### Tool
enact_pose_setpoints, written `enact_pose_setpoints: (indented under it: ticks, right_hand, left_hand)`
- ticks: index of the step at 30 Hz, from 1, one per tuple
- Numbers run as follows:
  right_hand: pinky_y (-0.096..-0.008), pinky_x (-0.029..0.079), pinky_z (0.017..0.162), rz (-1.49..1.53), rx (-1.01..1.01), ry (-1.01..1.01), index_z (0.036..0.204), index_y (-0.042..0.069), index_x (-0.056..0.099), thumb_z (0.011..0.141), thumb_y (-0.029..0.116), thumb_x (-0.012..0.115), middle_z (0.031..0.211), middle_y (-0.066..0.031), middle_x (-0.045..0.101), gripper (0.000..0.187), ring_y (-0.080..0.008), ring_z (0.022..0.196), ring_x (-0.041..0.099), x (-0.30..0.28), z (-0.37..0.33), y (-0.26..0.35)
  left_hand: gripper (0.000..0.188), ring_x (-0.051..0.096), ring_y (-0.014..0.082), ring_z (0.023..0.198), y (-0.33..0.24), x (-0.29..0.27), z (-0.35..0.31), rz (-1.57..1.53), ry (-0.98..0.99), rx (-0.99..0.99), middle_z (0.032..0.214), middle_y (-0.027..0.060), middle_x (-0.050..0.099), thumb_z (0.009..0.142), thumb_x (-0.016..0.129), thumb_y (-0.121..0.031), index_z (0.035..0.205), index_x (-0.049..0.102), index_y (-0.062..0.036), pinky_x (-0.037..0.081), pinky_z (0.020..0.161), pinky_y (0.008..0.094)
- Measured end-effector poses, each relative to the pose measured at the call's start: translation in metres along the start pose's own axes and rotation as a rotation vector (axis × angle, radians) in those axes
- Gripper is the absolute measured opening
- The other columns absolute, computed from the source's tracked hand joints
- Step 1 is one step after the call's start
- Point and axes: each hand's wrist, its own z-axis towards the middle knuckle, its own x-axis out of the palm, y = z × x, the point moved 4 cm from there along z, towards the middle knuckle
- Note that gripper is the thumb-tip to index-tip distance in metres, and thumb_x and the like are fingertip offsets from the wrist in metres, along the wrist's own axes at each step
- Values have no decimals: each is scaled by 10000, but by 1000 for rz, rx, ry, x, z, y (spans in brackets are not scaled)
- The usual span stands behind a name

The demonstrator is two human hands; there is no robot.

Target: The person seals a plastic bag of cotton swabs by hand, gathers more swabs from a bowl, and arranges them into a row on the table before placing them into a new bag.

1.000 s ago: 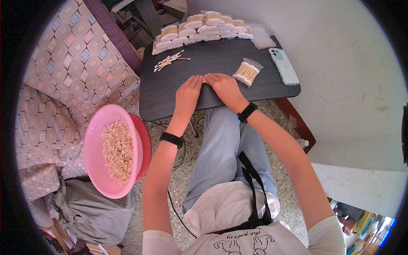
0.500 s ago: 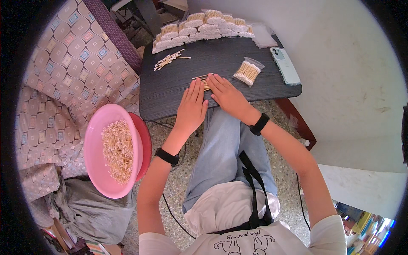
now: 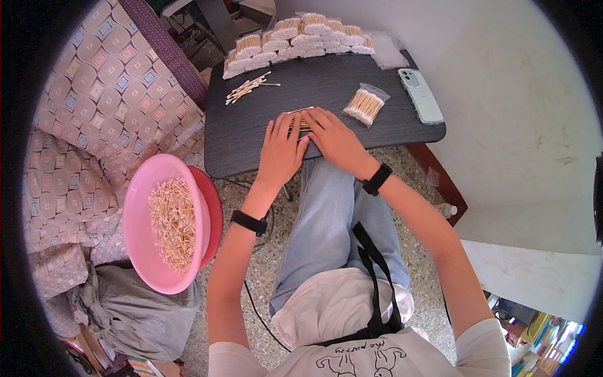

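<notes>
Both hands are over a small bunch of cotton swabs (image 3: 303, 125) near the front of the black table (image 3: 235, 141). My left hand (image 3: 282, 147) covers the bunch's left side, its fingers extended and slightly spread, its thumb toward the near edge. From the right, my right hand (image 3: 336, 139) touches the same bunch with outstretched fingers. Swabs show in the gap between the hands; the rest are hidden. A loose pile of swabs (image 3: 246, 89) lies farther left. To the right rests a clear bag of swabs (image 3: 365, 105).
Several filled swab bags (image 3: 295, 44) are stacked along the table's far edge, beside flat clear bags (image 3: 389, 51). A pale phone (image 3: 421, 97) lies at the right edge, close to the wall (image 3: 515, 113). Left of the table, a pink basin (image 3: 139, 242) holds many loose swabs.
My fingers have spread a little and shifted over the swabs, and my left hand sits slightly farther left. Bag, loose pile and phone stay in place.
</notes>
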Motion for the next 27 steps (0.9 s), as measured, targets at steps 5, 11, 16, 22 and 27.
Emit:
enact_pose_setpoints:
  ticks: [5, 11, 16, 22, 27]
  right_hand:
    - [-400, 373, 987, 83, 62, -16, 1243, -24, 456, 847, 132, 544, 1216, -131, 486, 434, -305, 1139, 455, 7, 13, -7]
    - [-410, 330, 1031, -58, 83, -63, 1297, 7, 431, 900, 211, 488, 1327, -127, 443, 450, -303, 1222, 410, 21, 17, -14]
    - [-415, 299, 1055, -110, 128, -12, 1327, 16, 401, 910, 236, 471, 1393, -128, 391, 477, -290, 1269, 378, 26, 18, -18]
    - [-401, 312, 1052, -37, 163, -41, 1332, 10, 390, 890, 165, 476, 1413, -141, 365, 476, -285, 1282, 372, 21, 19, -17]
    - [-394, 333, 1044, 7, 118, -69, 1322, 3, 398, 858, 88, 486, 1403, -156, 370, 480, -295, 1266, 391, 15, 19, -15]
  left_hand:
    - [424, 410, 353, 1203, 12, 6, 13, -48, -20, 5, 1249, 197, 438, 914, 489, -197, 1260, 438, 42, 346, 1013, 437]
    - [399, 451, 348, 1131, 21, 13, 24, -45, -172, 49, 1184, 188, 484, 893, 515, -140, 1238, 457, 51, 377, 968, 430]
    - [289, 473, 328, 1061, 31, 15, 28, -260, -152, -100, 1089, 165, 508, 868, 539, -72, 1145, 564, 7, 404, 915, 414]
    - [247, 480, 292, 928, 41, 15, 31, -309, -191, -116, 971, 116, 516, 834, 570, -51, 1070, 639, -77, 421, 833, 375]
    - [238, 481, 279, 908, 44, 20, 38, -260, -177, -171, 955, 85, 523, 838, 568, -82, 1059, 654, -112, 418, 812, 380]
